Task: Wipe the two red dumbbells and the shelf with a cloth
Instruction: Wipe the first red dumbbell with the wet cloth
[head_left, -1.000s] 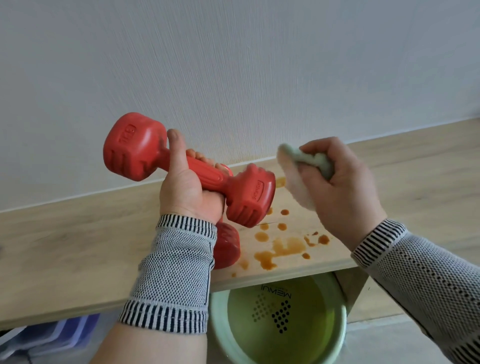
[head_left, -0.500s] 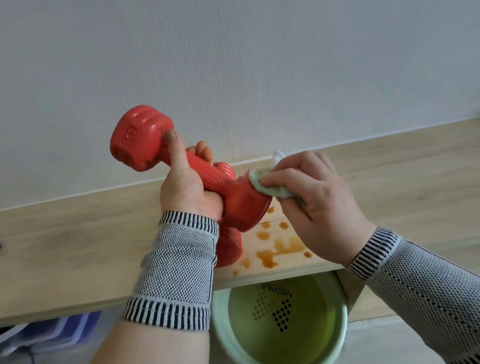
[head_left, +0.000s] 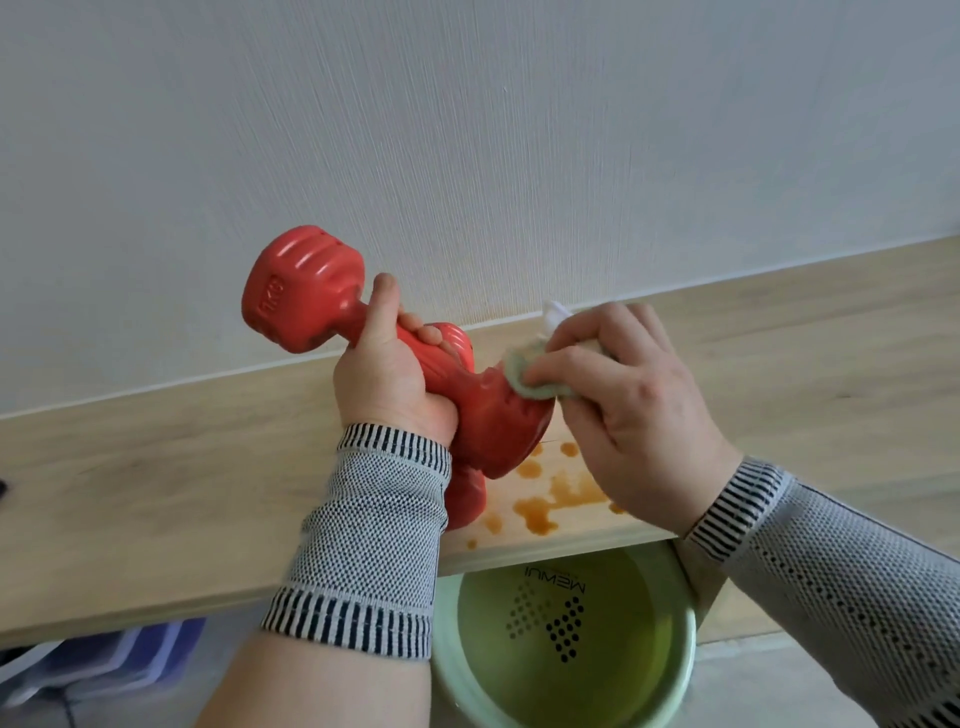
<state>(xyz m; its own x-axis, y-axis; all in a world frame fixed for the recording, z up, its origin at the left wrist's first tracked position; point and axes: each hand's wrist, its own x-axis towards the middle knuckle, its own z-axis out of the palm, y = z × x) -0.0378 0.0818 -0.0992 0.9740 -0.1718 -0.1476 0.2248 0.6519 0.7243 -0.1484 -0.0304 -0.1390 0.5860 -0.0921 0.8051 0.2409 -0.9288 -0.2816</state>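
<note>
Red rubber dumbbell (head_left: 363, 343), gripped by my left hand (head_left: 384, 382) above the stained shelf (head_left: 156, 467), needs my right fingers (head_left: 558, 364) pinching the cloth (head_left: 524, 374) to rub firmly round its near head.

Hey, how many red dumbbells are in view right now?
2. One dumbbell is held up in the left hand. The second dumbbell lies on the shelf, mostly hidden behind that wrist.

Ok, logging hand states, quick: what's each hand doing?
Left hand: grips the dumbbell handle.
Right hand: holds the cloth against the dumbbell's end.
</note>
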